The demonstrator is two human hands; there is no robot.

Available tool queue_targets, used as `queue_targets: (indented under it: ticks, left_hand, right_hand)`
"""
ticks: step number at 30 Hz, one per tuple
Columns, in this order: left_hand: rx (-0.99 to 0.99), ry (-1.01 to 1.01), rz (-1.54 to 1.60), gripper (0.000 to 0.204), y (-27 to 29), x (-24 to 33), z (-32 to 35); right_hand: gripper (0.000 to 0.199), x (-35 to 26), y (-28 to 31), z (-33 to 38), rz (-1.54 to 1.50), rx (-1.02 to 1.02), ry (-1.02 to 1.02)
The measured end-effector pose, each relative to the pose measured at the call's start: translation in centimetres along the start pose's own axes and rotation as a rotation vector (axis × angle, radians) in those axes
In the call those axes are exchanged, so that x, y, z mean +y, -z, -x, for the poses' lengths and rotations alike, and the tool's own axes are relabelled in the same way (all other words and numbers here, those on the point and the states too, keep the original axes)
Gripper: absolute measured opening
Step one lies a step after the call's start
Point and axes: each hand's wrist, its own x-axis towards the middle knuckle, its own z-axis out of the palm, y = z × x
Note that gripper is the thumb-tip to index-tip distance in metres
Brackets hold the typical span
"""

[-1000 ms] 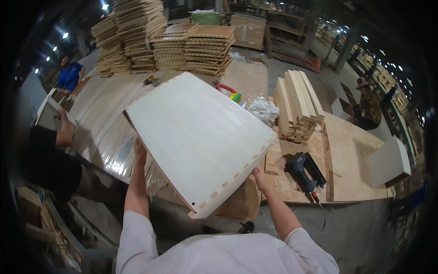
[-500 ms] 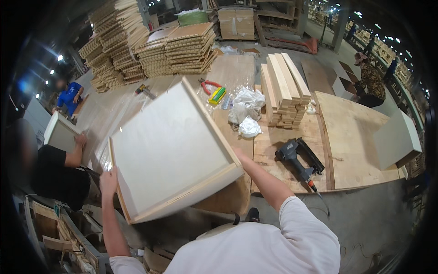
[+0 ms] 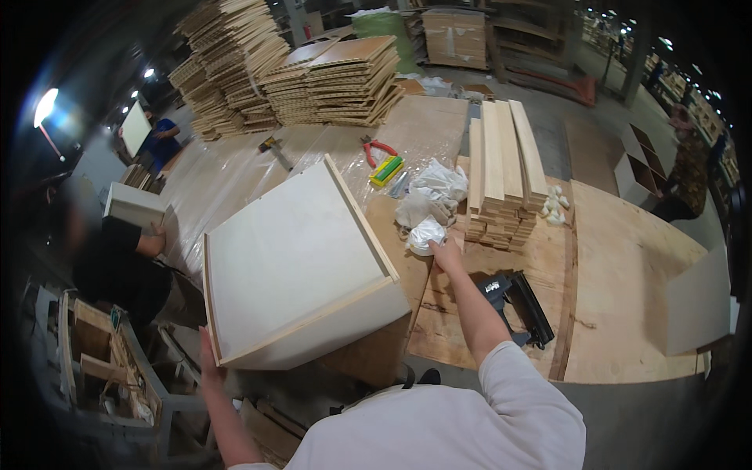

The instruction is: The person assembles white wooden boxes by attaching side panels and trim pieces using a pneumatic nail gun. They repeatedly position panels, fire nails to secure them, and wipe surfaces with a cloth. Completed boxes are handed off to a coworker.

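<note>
Shallow white wooden box panel with pale raised edges [image 3: 294, 270] propped at its 7 o'clock corner by left hand [image 3: 207, 362], grip partly hidden, right hand [image 3: 446, 254] touching crumpled white plastic bag [image 3: 425, 233], fingers loosely spread, stack of pale wooden slats [image 3: 505, 180] at 2 o'clock, black nail gun [image 3: 517, 305] on plywood tabletop [image 3: 627, 298] at 4 o'clock.

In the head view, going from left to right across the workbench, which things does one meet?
Left hand → white open-topped box → right hand on a white plastic bag → stack of wooden slats → bare plywood sheet.

Person, own body: pale off-white short-sleeved shirt, loose at the shoulders; sleeves end above the elbows; both forearms bare; left hand [image 3: 208, 362] and right hand [image 3: 448, 254] ungloved
</note>
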Motion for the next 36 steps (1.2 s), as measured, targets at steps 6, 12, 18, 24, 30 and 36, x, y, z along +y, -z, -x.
queue_targets:
  ticks: [6,12,18,24,30,36]
  left_hand:
    - [0.012,-0.064,0.325,0.062,-2.8,-1.5,2.4]
    - [0.152,-0.091,0.299,0.058,-2.0,-3.4,3.2]
    - [0.003,-0.144,0.202,0.056,-1.4,-0.7,0.5]
    - [-0.129,-0.179,0.009,0.053,-0.6,1.6,-7.8]
    - [-0.096,-0.302,-0.136,0.073,0.1,-0.3,-11.4]
    - [-0.087,-0.384,-0.215,0.073,0.7,-0.9,-12.2]
  right_hand:
    - [0.033,-0.6,-1.4,-2.9,-0.397,-0.072,0.208]
    - [0.033,-6.5,4.6,0.9,-1.052,-0.153,0.153]
    - [0.044,-18.1,14.5,11.1,-1.603,-0.111,0.445]
    - [0.045,-19.6,12.8,16.4,-1.534,-0.481,0.476]
    - [0.024,-28.2,3.8,26.5,-0.986,-0.701,0.433]
    - [0.019,-30.6,-0.8,30.5,-0.687,-0.966,0.364]
